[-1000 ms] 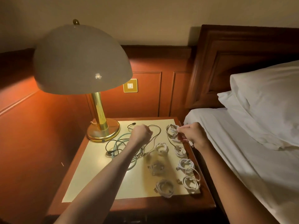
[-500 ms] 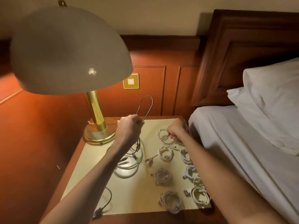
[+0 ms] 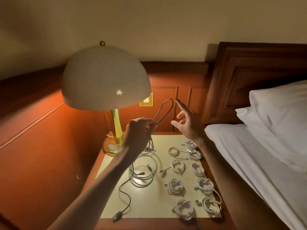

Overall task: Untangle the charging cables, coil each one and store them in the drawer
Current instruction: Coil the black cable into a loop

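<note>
1. Bed (image 3: pixel 252 163) and pillow (image 3: pixel 282 110), right of the nightstand
2. Lit domed lamp (image 3: pixel 103 78), far left corner, shade overlapping the wall switch (image 3: pixel 147 101)
3. Nightstand (image 3: pixel 149 203), cream top
4. Coiled white cables (image 3: pixel 177 166), in rows on its right half
5. Pale green cable (image 3: pixel 142 173), loose loops, centre, partly behind my left forearm
6. My left hand (image 3: pixel 137 131) pinches the black cable (image 3: pixel 163 111), loop raised above the top
7. My right hand (image 3: pixel 187 123), fingers spread, near the loop, apart

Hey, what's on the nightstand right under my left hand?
A black cable hangs from the left hand to a small dark heap, next to a pale green coil. The wrist and forearm cover the coil's left edge, so anything there is hidden.
</note>
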{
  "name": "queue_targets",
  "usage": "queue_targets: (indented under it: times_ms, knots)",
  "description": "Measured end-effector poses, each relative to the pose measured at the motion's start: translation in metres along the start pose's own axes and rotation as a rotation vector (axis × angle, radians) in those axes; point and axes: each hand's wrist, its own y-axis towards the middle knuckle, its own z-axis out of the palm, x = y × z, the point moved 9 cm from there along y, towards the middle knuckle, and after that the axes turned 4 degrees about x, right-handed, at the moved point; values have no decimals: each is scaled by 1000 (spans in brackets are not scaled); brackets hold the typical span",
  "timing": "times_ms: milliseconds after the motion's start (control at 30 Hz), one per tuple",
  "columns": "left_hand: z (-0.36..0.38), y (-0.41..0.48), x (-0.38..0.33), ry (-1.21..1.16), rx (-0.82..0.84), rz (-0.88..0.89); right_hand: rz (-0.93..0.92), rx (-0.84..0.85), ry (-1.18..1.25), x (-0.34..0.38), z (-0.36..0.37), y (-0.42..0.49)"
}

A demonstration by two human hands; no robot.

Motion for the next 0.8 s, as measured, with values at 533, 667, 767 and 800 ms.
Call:
queue_targets:
  times_ms: [533, 667, 767, 800]
  knots:
    - [-84, 14, -45, -183, -136, 78, 419, 411, 666, 82, 35, -15]
    - [-110, 19, -42, -211, -247, 98, 363, 334, 713, 92, 33, -3]
    - [-121, 21, -42, -203, -310, 119, 352, 456, 907, 109, 40, -8]
    - [-122, 20, -40, -205, -326, 118, 335, 506, 945, 114, 42, -11]
